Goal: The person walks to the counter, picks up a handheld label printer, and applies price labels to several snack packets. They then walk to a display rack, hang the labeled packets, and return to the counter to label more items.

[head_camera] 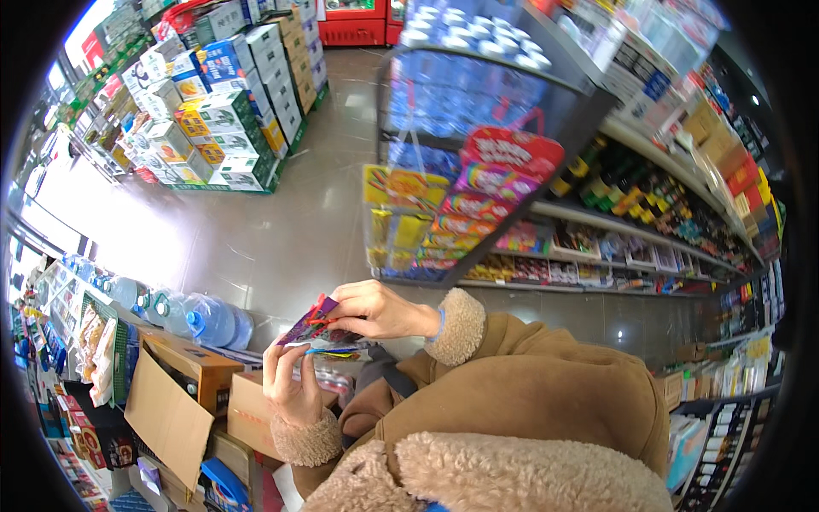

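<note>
My right hand (pixel 377 310) pinches a small purple packet (pixel 313 321) with red parts, close to its upper edge. My left hand (pixel 289 384) holds the lower side of the same bunch, where a thin item with a blue and yellow edge (pixel 333 352) shows under the packet. Whether these are one package or several is hard to tell. Both hands are in front of my brown coat (pixel 531 384), with the packet between them. Below my hands, a closed cardboard box (pixel 253 413) is partly hidden by my left hand.
An opened carton (pixel 192 365) and large water bottles (pixel 214 323) stand at the left. Across the aisle floor (pixel 281 237) are stacked drink cartons (pixel 237 137). Ahead, a rack of bottled water (pixel 448 89) carries hanging candy bags (pixel 477 205), beside long shelves (pixel 595 259).
</note>
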`<state>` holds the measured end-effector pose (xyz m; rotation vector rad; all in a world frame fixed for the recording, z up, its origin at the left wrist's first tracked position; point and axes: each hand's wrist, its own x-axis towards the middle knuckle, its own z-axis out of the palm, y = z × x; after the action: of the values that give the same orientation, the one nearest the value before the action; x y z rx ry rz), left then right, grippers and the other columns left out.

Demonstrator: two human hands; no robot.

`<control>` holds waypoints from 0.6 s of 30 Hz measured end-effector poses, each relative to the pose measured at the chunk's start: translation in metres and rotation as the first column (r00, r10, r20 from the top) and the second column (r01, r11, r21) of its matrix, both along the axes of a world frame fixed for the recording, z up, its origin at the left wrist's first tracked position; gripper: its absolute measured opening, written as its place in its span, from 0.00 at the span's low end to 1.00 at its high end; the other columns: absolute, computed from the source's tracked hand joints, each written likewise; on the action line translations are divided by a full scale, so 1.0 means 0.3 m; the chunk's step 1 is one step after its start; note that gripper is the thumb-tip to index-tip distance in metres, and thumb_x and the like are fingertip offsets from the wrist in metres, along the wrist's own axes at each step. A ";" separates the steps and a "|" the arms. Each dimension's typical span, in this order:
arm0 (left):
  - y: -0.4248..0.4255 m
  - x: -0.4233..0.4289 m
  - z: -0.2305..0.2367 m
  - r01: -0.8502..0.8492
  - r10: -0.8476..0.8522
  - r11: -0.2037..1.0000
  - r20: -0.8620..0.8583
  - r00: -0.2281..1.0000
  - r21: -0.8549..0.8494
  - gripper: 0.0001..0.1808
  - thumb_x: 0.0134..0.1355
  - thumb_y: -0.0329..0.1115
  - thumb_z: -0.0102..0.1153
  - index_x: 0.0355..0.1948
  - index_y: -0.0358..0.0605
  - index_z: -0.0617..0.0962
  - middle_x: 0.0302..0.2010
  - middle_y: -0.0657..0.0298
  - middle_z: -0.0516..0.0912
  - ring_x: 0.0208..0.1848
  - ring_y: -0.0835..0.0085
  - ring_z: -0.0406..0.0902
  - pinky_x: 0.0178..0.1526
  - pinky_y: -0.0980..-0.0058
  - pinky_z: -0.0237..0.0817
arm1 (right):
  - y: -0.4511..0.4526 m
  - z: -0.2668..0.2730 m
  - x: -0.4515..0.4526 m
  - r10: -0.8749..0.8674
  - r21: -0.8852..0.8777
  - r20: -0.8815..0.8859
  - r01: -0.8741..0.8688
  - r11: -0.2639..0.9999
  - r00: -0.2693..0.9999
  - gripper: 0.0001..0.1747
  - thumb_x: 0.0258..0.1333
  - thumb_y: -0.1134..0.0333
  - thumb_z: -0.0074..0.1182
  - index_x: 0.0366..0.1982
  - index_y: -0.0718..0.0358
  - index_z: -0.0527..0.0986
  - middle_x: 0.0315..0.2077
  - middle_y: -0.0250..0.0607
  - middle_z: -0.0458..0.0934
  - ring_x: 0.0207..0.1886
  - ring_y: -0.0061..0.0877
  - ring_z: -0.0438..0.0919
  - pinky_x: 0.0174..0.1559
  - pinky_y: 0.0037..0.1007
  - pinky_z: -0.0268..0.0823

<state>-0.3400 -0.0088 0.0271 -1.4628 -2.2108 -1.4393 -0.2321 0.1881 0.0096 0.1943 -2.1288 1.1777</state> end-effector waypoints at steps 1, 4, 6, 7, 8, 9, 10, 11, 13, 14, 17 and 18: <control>0.043 -0.059 0.011 0.015 -0.015 1.000 0.017 1.000 0.015 0.13 0.50 0.15 0.66 0.38 0.38 0.84 0.49 0.49 0.81 0.45 0.57 0.82 0.49 0.65 0.74 | 0.032 0.006 -0.063 0.018 0.002 -0.008 -0.018 1.000 1.000 0.08 0.53 0.75 0.66 0.35 0.69 0.81 0.33 0.46 0.80 0.35 0.41 0.80 0.37 0.36 0.72; 0.116 -0.193 0.036 0.008 -0.009 1.000 0.138 0.990 0.006 0.13 0.50 0.15 0.66 0.37 0.37 0.84 0.47 0.51 0.82 0.49 0.56 0.82 0.55 0.66 0.71 | 0.103 0.004 -0.220 0.018 -0.006 0.034 -0.018 1.000 0.999 0.08 0.52 0.77 0.64 0.36 0.69 0.82 0.34 0.47 0.82 0.38 0.42 0.81 0.41 0.37 0.73; 0.182 -0.297 0.047 0.001 -0.004 0.999 0.074 0.997 0.040 0.12 0.50 0.15 0.66 0.37 0.37 0.85 0.46 0.51 0.83 0.48 0.58 0.82 0.53 0.67 0.72 | 0.148 0.016 -0.331 0.031 -0.080 0.046 -0.028 0.996 0.998 0.07 0.53 0.76 0.64 0.36 0.68 0.82 0.35 0.47 0.82 0.38 0.42 0.82 0.42 0.37 0.74; 0.215 -0.353 0.047 -0.011 0.007 0.999 0.085 0.996 0.044 0.12 0.51 0.16 0.67 0.37 0.36 0.84 0.46 0.51 0.83 0.46 0.59 0.83 0.51 0.68 0.73 | 0.179 0.022 -0.386 0.029 -0.085 0.078 -0.022 0.996 0.997 0.07 0.53 0.76 0.64 0.36 0.68 0.82 0.35 0.47 0.82 0.36 0.41 0.82 0.40 0.36 0.74; 0.252 -0.415 0.043 -0.026 0.020 0.998 0.121 0.992 0.051 0.11 0.51 0.16 0.66 0.37 0.35 0.84 0.45 0.51 0.83 0.45 0.61 0.83 0.49 0.70 0.74 | 0.213 0.026 -0.442 0.035 -0.084 0.100 -0.026 0.996 0.994 0.07 0.53 0.77 0.64 0.36 0.69 0.82 0.35 0.47 0.83 0.37 0.39 0.82 0.40 0.35 0.75; 0.294 -0.480 0.039 -0.038 0.027 0.997 0.158 0.987 0.063 0.10 0.52 0.16 0.66 0.37 0.35 0.84 0.44 0.51 0.84 0.43 0.62 0.84 0.47 0.72 0.74 | 0.255 0.030 -0.506 0.035 -0.080 0.131 -0.024 0.996 0.991 0.08 0.53 0.79 0.64 0.36 0.69 0.82 0.36 0.46 0.83 0.37 0.37 0.83 0.40 0.33 0.75; 0.334 -0.542 0.035 -0.058 0.044 0.995 0.166 0.985 0.079 0.09 0.54 0.19 0.67 0.37 0.36 0.84 0.40 0.53 0.85 0.41 0.59 0.85 0.47 0.69 0.75 | 0.296 0.028 -0.574 0.028 -0.064 0.108 -0.021 0.998 0.994 0.07 0.53 0.78 0.64 0.36 0.69 0.82 0.36 0.46 0.83 0.37 0.37 0.83 0.40 0.32 0.75; 0.376 -0.601 0.030 -0.065 0.049 0.995 0.207 0.977 0.073 0.08 0.55 0.18 0.66 0.37 0.34 0.84 0.41 0.52 0.85 0.39 0.62 0.85 0.43 0.72 0.76 | 0.337 0.022 -0.633 0.015 -0.055 0.096 -0.010 0.998 0.995 0.07 0.53 0.78 0.65 0.36 0.70 0.82 0.36 0.46 0.83 0.36 0.36 0.83 0.40 0.32 0.75; 0.472 -0.715 0.021 -0.038 0.014 0.994 0.222 0.975 0.103 0.07 0.55 0.18 0.66 0.37 0.33 0.84 0.41 0.52 0.85 0.38 0.64 0.85 0.43 0.73 0.76 | 0.423 0.004 -0.727 -0.031 -0.059 0.086 0.036 0.998 0.996 0.06 0.54 0.77 0.66 0.35 0.70 0.82 0.35 0.46 0.84 0.35 0.34 0.84 0.38 0.30 0.75; 0.530 -0.770 0.024 -0.013 -0.011 0.995 0.233 0.972 0.102 0.07 0.55 0.18 0.66 0.37 0.33 0.83 0.42 0.53 0.85 0.38 0.65 0.85 0.43 0.74 0.77 | 0.462 -0.003 -0.771 -0.054 -0.110 0.063 0.061 0.992 0.997 0.06 0.54 0.76 0.66 0.34 0.70 0.82 0.33 0.45 0.83 0.33 0.34 0.82 0.37 0.31 0.73; 0.727 -0.940 0.051 0.102 -0.112 0.993 0.223 0.968 0.060 0.07 0.55 0.18 0.66 0.37 0.33 0.83 0.42 0.53 0.85 0.38 0.66 0.85 0.43 0.74 0.77 | 0.601 -0.002 -0.895 -0.159 -0.204 0.070 0.170 0.964 0.985 0.06 0.55 0.74 0.66 0.34 0.70 0.82 0.31 0.45 0.82 0.31 0.33 0.81 0.35 0.31 0.72; 0.791 -0.997 0.064 0.135 -0.141 0.990 0.238 0.961 0.042 0.07 0.55 0.18 0.66 0.36 0.33 0.83 0.42 0.53 0.85 0.38 0.66 0.85 0.43 0.74 0.77 | 0.643 0.003 -0.934 -0.203 -0.229 0.089 0.219 0.948 0.975 0.06 0.55 0.74 0.66 0.33 0.70 0.82 0.31 0.44 0.82 0.31 0.33 0.81 0.35 0.30 0.72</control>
<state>-0.6392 0.2285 0.0461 -1.5350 -2.2520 -1.7692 -0.5122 0.3809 0.0103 -0.1784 -1.9836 1.3112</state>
